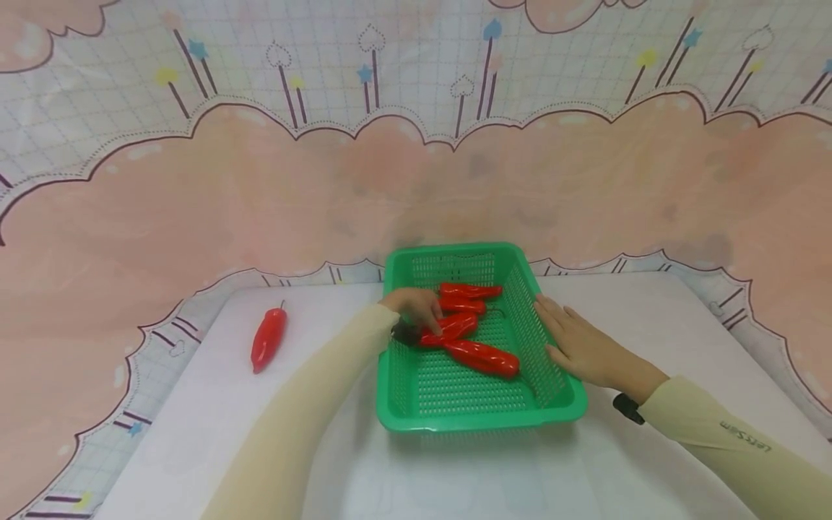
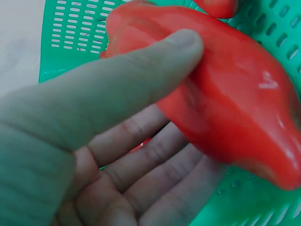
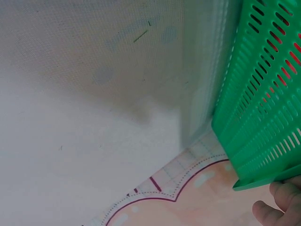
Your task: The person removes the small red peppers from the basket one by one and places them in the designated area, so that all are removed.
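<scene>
While the left hand (image 1: 419, 307) works inside the basket (image 1: 481, 420), the right hand (image 1: 575, 343) lies against its right rim, apparently to prevent shifting. The basket stands on the worktop (image 1: 637, 310), right of its centre line and close to its far edge; this position appears to put it within reach of both arms.

Left hand: the fingers are clamped on a held pepper (image 2: 225, 89), the thumb across its upper face and the other fingers beneath. This opposed grip probably suits a smooth, rounded body, which could slip under one-sided contact. The held pepper is within the basket, towards the left wall; whether its weight rests on the floor of the basket cannot be told.

Right hand: the fingers are extended, thumb apart, touching the rim without visibly curling round it. The force applied cannot be determined.

Other peppers (image 1: 471, 290) lie on their sides between the held pepper and the far wall. A near pepper (image 1: 484, 358) lies aslant, its stem towards the near right corner; the walls presumably limit rolling. A lone pepper (image 1: 269, 339) lies outside, near the left edge of the worktop, well apart from the basket, its stem pointing to the far edge.
</scene>
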{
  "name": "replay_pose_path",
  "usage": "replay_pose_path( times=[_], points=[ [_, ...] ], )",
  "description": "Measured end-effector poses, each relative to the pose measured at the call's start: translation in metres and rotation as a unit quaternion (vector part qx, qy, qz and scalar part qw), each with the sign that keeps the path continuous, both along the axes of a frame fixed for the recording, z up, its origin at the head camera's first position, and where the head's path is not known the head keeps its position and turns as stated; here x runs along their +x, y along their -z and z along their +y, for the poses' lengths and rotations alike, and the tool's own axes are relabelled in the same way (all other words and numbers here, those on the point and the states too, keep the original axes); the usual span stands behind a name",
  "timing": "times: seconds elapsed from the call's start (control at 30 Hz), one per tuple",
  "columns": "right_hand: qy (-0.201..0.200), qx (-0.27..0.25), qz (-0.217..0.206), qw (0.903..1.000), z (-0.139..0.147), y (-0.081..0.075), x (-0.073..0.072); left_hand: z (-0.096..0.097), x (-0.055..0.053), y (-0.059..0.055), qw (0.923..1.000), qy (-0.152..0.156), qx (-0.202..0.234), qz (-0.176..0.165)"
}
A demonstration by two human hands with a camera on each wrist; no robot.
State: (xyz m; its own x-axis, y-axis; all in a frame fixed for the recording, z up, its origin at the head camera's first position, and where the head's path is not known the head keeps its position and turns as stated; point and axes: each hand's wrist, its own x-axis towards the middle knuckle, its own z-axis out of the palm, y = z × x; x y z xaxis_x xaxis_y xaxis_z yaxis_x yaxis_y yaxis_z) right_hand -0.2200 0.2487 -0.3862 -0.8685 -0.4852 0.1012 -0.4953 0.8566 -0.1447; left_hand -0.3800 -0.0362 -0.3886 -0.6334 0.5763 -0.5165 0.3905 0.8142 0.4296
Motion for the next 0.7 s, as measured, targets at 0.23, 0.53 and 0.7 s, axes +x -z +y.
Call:
replay_pose_path(
  times=[0.23, 0.53, 0.7],
  points=[
    [0.002, -0.002, -0.003, 1.0000, -0.0004, -0.0001, 0.0005, -0.0002, -0.0001, 0.0008, 0.9993, -0.006, 0.036, -0.007],
    [-0.003, -0.003, 0.000, 1.0000, 0.0002, -0.0009, 0.0004, -0.0010, 0.0031, -0.0013, 0.9942, -0.042, 0.099, 0.003],
    [-0.006, -0.001, 0.003, 1.0000, 0.0017, 0.0014, -0.0014, -0.0018, 0.0039, -0.0026, 0.9879, -0.049, 0.147, 0.011]
  ],
)
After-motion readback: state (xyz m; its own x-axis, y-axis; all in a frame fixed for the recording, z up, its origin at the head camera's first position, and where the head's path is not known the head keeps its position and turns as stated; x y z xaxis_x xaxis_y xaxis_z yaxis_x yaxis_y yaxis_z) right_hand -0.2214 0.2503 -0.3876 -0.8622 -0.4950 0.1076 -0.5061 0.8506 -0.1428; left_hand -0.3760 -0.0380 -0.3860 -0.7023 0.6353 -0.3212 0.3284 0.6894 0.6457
